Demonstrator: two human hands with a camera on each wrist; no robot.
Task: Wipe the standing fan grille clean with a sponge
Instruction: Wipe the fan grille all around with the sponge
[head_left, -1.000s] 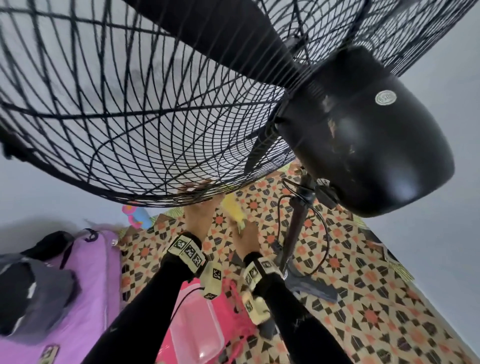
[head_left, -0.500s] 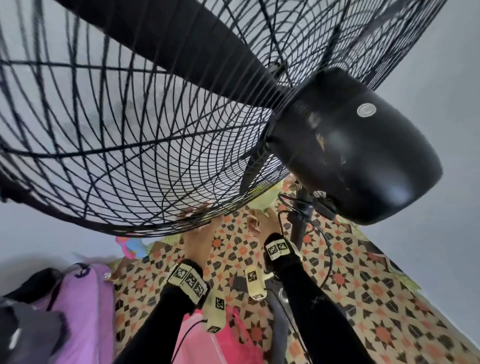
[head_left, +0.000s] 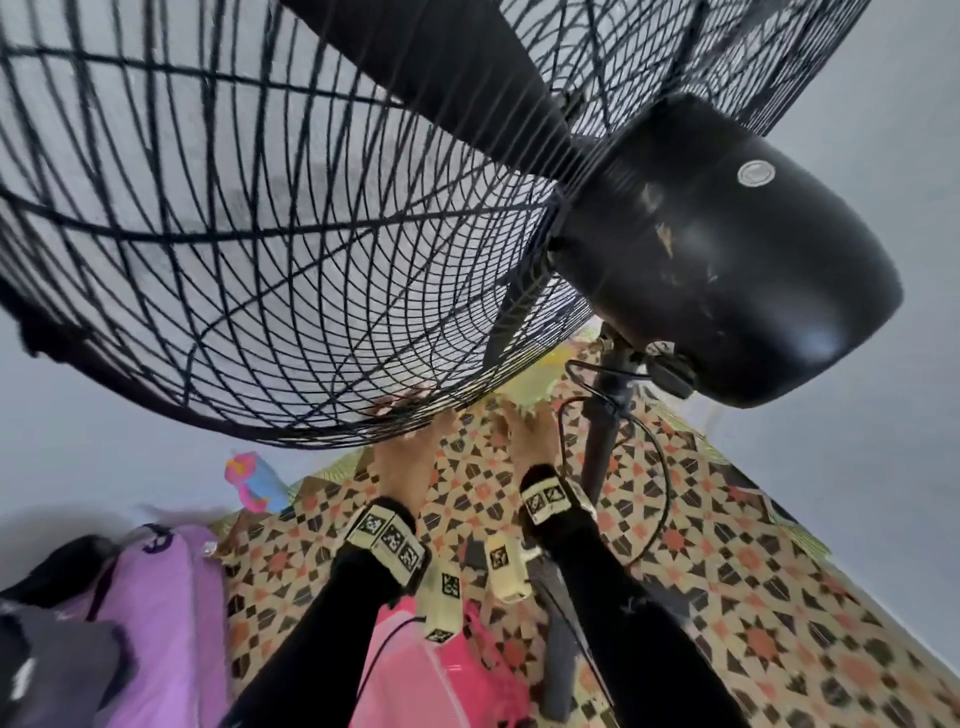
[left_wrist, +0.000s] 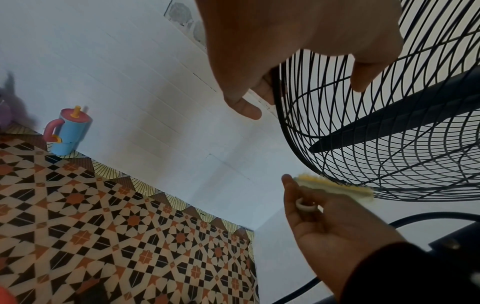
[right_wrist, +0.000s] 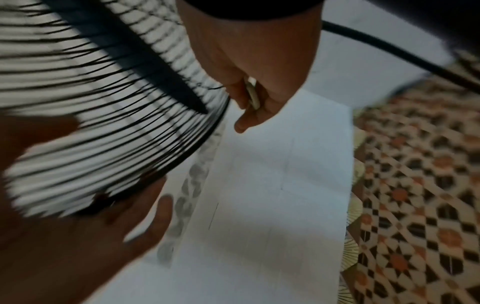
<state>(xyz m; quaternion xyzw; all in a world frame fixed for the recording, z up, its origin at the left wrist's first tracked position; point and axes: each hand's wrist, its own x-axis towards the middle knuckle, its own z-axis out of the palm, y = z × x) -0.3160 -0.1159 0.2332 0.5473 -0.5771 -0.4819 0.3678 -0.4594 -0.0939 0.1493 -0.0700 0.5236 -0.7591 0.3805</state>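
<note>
Now right hand (left_wrist: 335, 224), pinching yellow foam sponge (left_wrist: 337, 188), has moved up to black wire fan grille (head_left: 291, 291) lower rim; sponge touches wires. Left hand (head_left: 402, 457) stays gripping rim beside it. Wiping's underway, prob. lots left.

Only a dark "3" reads, on the purple bag (head_left: 156, 597) left of the left hand (head_left: 402, 462); the motor housing's (head_left: 727, 249) round badge is illegible.

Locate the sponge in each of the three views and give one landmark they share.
Head: sponge, yellowish blur at the grille's lower edge above the right hand.
Left wrist: lower right, against the rim.
Right wrist: pale sliver between fingers.
Shared landmark: black fan grille.
</note>
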